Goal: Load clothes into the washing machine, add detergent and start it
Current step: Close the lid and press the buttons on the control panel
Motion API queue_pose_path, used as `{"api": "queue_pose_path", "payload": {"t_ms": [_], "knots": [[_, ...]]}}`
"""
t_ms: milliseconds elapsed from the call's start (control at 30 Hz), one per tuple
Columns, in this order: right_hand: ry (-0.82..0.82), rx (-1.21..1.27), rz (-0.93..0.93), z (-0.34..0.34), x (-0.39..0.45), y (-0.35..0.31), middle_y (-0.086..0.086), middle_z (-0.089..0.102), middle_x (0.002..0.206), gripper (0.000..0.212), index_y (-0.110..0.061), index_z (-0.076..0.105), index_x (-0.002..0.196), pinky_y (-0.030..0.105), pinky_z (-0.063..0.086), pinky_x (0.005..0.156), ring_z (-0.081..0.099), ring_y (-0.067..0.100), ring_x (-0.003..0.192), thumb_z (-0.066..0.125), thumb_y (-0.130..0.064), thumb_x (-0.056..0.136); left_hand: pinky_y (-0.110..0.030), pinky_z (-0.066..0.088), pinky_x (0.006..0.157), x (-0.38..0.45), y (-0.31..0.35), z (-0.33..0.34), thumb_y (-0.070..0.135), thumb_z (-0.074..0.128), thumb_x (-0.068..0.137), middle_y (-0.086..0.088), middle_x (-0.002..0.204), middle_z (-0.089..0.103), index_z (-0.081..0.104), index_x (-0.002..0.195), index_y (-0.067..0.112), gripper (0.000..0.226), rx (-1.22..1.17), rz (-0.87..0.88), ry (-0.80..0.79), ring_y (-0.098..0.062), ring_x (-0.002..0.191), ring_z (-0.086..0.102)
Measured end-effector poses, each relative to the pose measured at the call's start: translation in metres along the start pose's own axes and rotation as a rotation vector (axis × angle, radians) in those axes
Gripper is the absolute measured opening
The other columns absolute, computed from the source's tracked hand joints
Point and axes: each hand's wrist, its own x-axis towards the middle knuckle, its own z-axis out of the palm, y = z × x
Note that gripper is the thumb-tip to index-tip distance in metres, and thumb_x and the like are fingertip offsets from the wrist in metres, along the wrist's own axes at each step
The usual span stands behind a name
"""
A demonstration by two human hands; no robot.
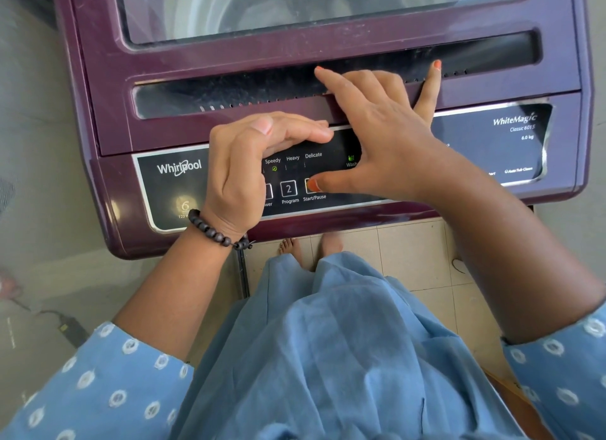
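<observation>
**Hands at the control panel of a top-loading washer**

The purple washing machine [98, 89] filled the upper half of the head view, its glass lid [311, 7] shut at 12 o'clock and the black control panel [164, 190] along its near edge. At 9 o'clock of centre, the left hand [242, 164], with a beaded bracelet [213, 230] on the wrist, hovered over the panel with straight fingers [295, 128] held together, gripping nothing. Just right of it lay the Program button [288, 189]. The right hand [387, 134] was spread open, its thumb [328, 184] pressed on the Start/Pause button [308, 185], its other fingers reaching toward 12 o'clock over the lid's edge. A green Wash light [351, 158] glowed beside the palm. Blue clothing [328, 357] and bare feet [292, 248] on the tiled floor [410, 252] occupied 6 o'clock.
</observation>
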Motion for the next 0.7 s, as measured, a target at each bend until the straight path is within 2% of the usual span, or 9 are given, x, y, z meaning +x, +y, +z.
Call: {"api": "queue_pose_path", "payload": {"t_ms": [233, 367, 567, 700], "knots": [[0.025, -0.033, -0.044, 0.0032, -0.0012, 0.002, -0.005, 0.033, 0.147, 0.107, -0.029, 0.016, 0.154, 0.076, -0.013, 0.105, 0.021, 0.022, 0.142, 0.047, -0.079, 0.065, -0.036, 0.052, 0.093, 0.0, -0.0005, 0.0007, 0.025, 0.019, 0.093, -0.015, 0.106, 0.07, 0.068, 0.105, 0.006, 0.054, 0.004, -0.002, 0.009, -0.026, 0.108, 0.067], [0.031, -0.064, -0.056, 0.0056, -0.0011, 0.0008, -0.005, 0.033, 0.147, 0.115, -0.028, 0.016, 0.154, 0.078, -0.012, 0.104, 0.022, 0.023, 0.142, 0.038, -0.088, 0.059, -0.036, 0.052, 0.093, 0.0001, 0.0014, 0.0014, 0.027, 0.02, 0.092, -0.013, 0.105, 0.071, 0.069, 0.104, 0.011, 0.052, -0.01, 0.002, 0.012, -0.025, 0.108, 0.067], [0.026, -0.097, -0.061, 0.0065, -0.0011, 0.0011, -0.004, 0.031, 0.149, 0.123, -0.028, 0.012, 0.155, 0.079, -0.011, 0.103, 0.02, 0.023, 0.144, 0.041, -0.092, 0.054, -0.037, 0.052, 0.095, 0.0, 0.0037, 0.0037, 0.028, 0.022, 0.091, -0.011, 0.103, 0.072, 0.069, 0.104, 0.011, 0.052, -0.029, -0.008, 0.029, -0.024, 0.107, 0.067], [0.014, -0.088, -0.08, 0.0051, -0.0022, 0.0026, -0.003, 0.03, 0.15, 0.129, -0.029, 0.01, 0.155, 0.08, -0.01, 0.103, 0.018, 0.022, 0.145, 0.036, -0.095, 0.047, -0.037, 0.052, 0.096, -0.0006, 0.0041, 0.0051, 0.03, 0.021, 0.092, -0.012, 0.101, 0.072, 0.071, 0.101, 0.013, 0.053, -0.045, -0.021, 0.044, -0.024, 0.108, 0.067]]}}
